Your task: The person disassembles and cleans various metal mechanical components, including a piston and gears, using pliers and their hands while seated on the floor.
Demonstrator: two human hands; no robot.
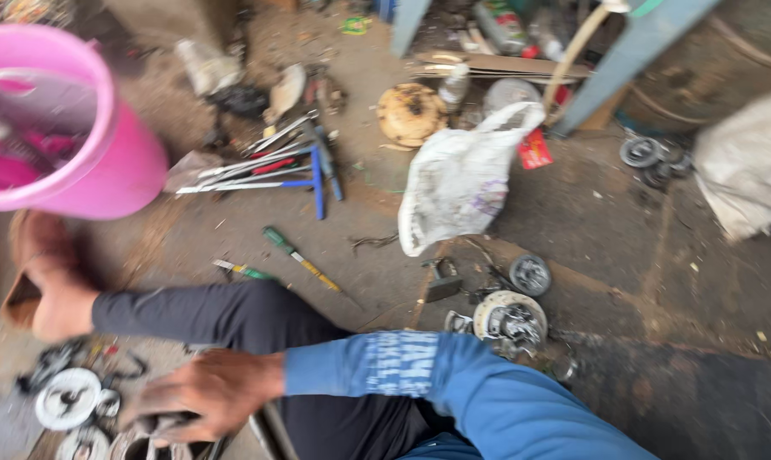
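Note:
My right hand (208, 390) reaches left across my dark trouser leg (232, 315), its arm in a blue sleeve (453, 383). Its fingers are curled around a small dark metal part (160, 423) low on the floor. Just left of it lie a white round metal disc (66, 398) and several other greasy round parts. My foot (49, 285) rests on a sandal above them. A pink plastic bucket (113, 162) hangs blurred at the upper left, close to the camera; what holds it is hidden. My left hand is out of view.
The dirty concrete floor holds a row of long tools with a blue T-handle (317, 181), a green-handled screwdriver (296, 254), a white plastic bag (458, 179), a rusty round disc (411, 112), a toothed round assembly (509, 319) and a pale sack (747, 166) at the right.

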